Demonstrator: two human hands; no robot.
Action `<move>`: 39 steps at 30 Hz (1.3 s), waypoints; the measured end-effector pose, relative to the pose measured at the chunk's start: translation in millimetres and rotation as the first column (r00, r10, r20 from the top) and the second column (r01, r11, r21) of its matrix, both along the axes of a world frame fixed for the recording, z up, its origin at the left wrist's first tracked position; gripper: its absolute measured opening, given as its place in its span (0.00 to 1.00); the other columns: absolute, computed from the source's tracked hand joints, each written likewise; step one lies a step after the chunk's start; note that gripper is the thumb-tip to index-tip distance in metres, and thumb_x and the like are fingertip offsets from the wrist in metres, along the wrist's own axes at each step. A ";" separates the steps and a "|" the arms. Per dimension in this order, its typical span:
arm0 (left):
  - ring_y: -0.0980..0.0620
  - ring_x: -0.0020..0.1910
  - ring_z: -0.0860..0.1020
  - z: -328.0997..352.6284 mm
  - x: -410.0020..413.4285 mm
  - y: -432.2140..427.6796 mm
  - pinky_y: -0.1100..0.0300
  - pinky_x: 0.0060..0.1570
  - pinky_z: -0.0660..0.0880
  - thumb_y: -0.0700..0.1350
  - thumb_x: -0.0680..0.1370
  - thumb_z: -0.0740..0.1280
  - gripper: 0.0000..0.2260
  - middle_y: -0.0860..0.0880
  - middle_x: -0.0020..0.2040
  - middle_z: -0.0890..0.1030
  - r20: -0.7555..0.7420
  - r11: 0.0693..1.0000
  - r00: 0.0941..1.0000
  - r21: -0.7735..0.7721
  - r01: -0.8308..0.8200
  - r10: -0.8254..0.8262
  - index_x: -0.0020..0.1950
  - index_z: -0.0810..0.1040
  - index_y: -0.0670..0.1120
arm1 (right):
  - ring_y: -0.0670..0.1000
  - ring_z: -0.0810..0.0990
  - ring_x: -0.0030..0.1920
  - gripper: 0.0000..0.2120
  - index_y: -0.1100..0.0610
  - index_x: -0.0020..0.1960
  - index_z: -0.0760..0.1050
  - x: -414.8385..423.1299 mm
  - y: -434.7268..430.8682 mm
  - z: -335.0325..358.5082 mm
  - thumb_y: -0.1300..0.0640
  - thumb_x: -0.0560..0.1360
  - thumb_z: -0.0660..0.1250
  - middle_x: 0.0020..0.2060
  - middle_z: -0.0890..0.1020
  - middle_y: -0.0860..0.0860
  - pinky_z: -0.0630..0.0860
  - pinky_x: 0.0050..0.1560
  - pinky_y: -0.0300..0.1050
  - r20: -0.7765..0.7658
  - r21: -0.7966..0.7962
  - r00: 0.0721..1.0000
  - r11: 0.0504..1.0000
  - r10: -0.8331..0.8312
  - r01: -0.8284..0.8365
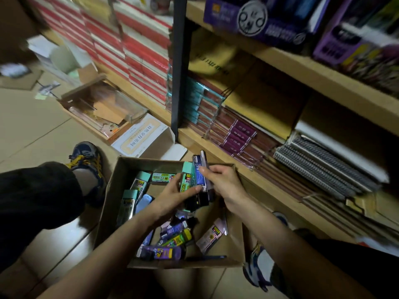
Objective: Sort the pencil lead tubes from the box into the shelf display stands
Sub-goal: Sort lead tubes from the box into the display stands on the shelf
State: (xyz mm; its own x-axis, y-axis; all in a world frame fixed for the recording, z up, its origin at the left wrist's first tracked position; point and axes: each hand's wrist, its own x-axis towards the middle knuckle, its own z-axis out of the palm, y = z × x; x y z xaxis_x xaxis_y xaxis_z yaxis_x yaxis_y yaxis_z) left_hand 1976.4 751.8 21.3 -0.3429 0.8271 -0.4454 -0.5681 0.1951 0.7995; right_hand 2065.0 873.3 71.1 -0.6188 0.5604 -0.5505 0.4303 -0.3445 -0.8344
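head view: looks down at the floor beside a wooden shelf unit; the upper part of the frame is blurred
cardboard box [109, 197]: open at the top; stands on the tiled floor [32, 126] just beside the lowest shelf board [254, 178]; sits between the person's legs
bundle of lead tubes [187, 180]: held upright over the far part of the box; teal-capped tubes to the left, dark ones to the right; the tops rise past the far rim
left hand [172, 194]: reaches in from the near side; fingers and thumb curled round the lower half of the bundle, gripping it
right hand [225, 183]: comes in from the right; thumb and fingertips pinch the blue tube [197, 179] at the bundle's right side
loose tubes: teal-capped tubes [129, 203] lie along the box's left wall; purple tubes [162, 252] and a green-and-yellow tube [178, 239] are heaped at the near end; a pale packet [212, 234] lies toward the right wall
shelves: spiral notebooks [323, 167] lie flat on the lowest board; red-and-white stacks [140, 50] stand left of a black upright post [179, 61]; purple cartons [259, 18] sit on the upper board
floor: a second open carton [103, 108] lies well beyond the box; a shoe [88, 156] is near the box's far left corner
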 end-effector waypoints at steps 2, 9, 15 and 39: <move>0.47 0.41 0.84 19.2 0.6 1.5 0.61 0.32 0.78 0.40 0.71 0.71 0.20 0.44 0.47 0.84 -0.010 1.000 1.000 0.020 0.009 -0.009 0.62 0.71 0.44 | 0.49 0.84 0.39 0.07 0.59 0.49 0.79 5.2 2.8 15.9 0.56 0.76 0.67 0.41 0.85 0.54 0.79 0.35 0.38 -0.027 0.018 1.000 1.000 0.015 -0.014; 0.50 0.42 0.84 93.9 -10.8 11.3 0.63 0.33 0.78 0.41 0.71 0.71 0.20 0.46 0.48 0.85 -0.187 0.993 0.982 0.108 0.057 -0.036 0.62 0.71 0.44 | 0.42 0.74 0.25 0.07 0.50 0.49 0.70 28.3 31.1 80.6 0.51 0.75 0.67 0.33 0.79 0.49 0.72 0.26 0.37 0.012 0.430 0.991 0.895 0.131 -0.123; 0.51 0.38 0.83 155.3 -27.6 26.6 0.62 0.30 0.78 0.47 0.70 0.71 0.20 0.47 0.45 0.84 -0.387 0.985 0.922 0.157 0.067 -0.001 0.60 0.72 0.47 | 0.41 0.78 0.32 0.12 0.48 0.53 0.70 50.1 52.5 144.9 0.63 0.76 0.64 0.47 0.79 0.50 0.75 0.33 0.38 -0.022 0.475 0.975 0.861 0.221 -0.184; 0.53 0.44 0.84 242.4 -96.5 71.0 0.60 0.34 0.77 0.52 0.64 0.71 0.22 0.54 0.46 0.85 -0.436 0.921 0.858 0.376 -0.099 0.270 0.57 0.74 0.54 | 0.45 0.80 0.45 0.06 0.57 0.49 0.80 -33.8 138.4 277.7 0.59 0.73 0.70 0.42 0.82 0.48 0.76 0.45 0.39 -0.361 0.890 0.932 0.315 0.043 0.330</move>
State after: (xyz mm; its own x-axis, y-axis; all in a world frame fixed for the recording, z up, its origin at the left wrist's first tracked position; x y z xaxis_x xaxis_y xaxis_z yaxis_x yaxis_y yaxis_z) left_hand 1879.9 822.8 263.8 -0.6003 0.7939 0.0964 -0.1044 -0.1973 0.9748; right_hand 2031.2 1011.7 348.8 -0.4755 0.6718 0.5679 0.1604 0.7010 -0.6949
